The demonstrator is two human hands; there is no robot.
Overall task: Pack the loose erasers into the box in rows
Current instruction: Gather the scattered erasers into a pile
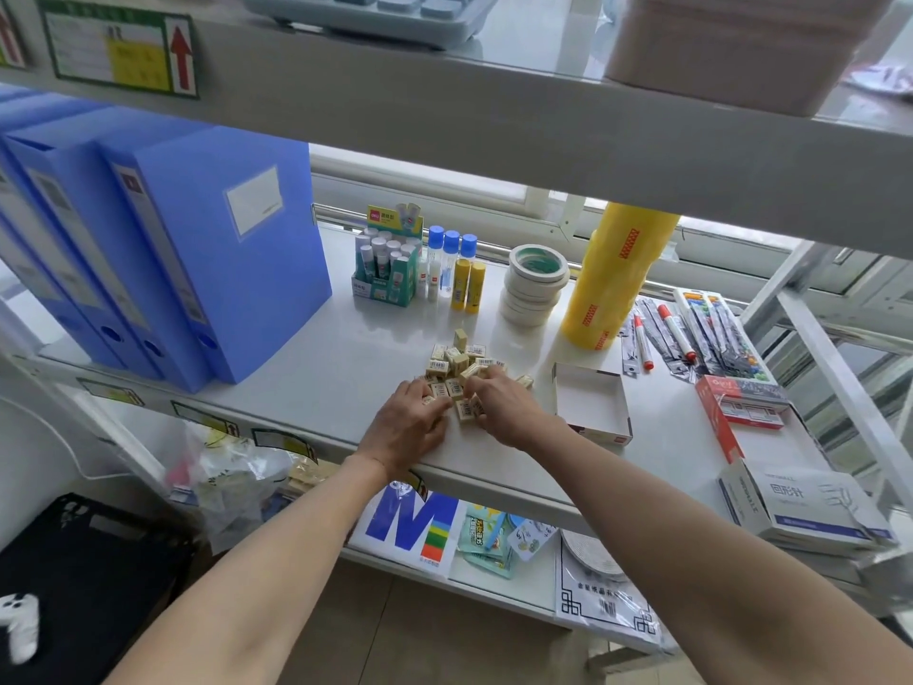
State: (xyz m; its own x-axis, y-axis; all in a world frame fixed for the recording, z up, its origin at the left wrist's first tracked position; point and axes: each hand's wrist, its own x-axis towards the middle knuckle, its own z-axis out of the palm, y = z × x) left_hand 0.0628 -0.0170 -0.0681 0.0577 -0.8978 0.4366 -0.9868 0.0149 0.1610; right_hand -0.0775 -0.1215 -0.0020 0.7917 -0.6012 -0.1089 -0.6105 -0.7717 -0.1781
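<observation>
Two bare hands work a heap of loose erasers (457, 370) at the centre of the frame, on a white shelf (316, 383) of a stationery rack. The left hand (407, 427) lies palm down at the lower left edge of the heap, fingers bent over the nearest pieces; the right hand (499, 405) meets it from the lower right, fingers curled around a few small cream blocks between the two. The hands are close together, nearly touching over the erasers, apparently squaring several into a line so they can be lifted as one row; exactly how many each hand grips cannot be told.

The box (590, 405), an open white tray, sits just right of centre, near the right hand and apart from the heap. It looks empty, so the packing appears barely begun. Its place beside the working hand keeps the carry short.

Blue file boxes (197, 249) stand at the left of the frame. Behind the heap, towards the top, are a carton of glue sticks (388, 262), a stack of tape rolls (533, 284) and a tall yellow roll (617, 274). Packed markers (677, 333) lie at the right, and a boxed pack of paper clips (800, 506) at the lower right.
</observation>
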